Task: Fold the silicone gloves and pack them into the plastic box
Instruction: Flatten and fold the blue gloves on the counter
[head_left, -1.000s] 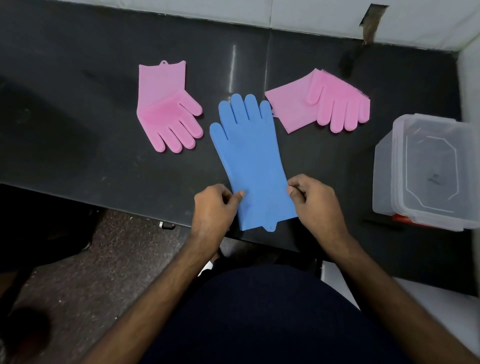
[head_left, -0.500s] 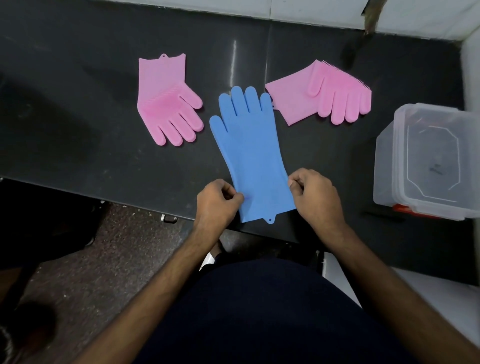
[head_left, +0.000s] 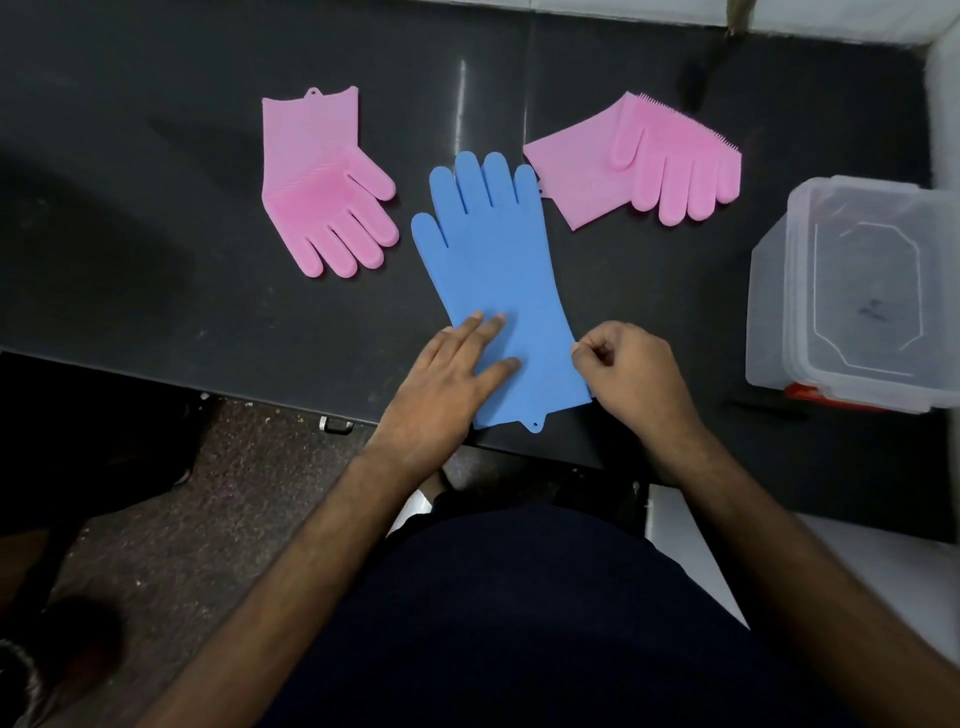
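Note:
A blue silicone glove (head_left: 493, 260) lies flat and unfolded on the black counter (head_left: 156, 234), fingers pointing away from me. My left hand (head_left: 452, 379) rests flat on its cuff half, fingers spread. My right hand (head_left: 628, 374) pinches the glove's right edge near the cuff. A folded pink glove (head_left: 322, 182) lies to the left, and a second folded pink glove (head_left: 649, 166) lies behind to the right. The clear plastic box (head_left: 852, 296) stands open at the right edge, nothing visible inside.
The counter's front edge (head_left: 260, 400) runs just under my hands, with speckled floor below. A white wall (head_left: 831, 21) borders the back and right side. A small red part (head_left: 810, 395) shows beneath the box.
My left hand let go of the glove's left edge and now lies flat on top of it. My right hand keeps its pinch on the right edge.

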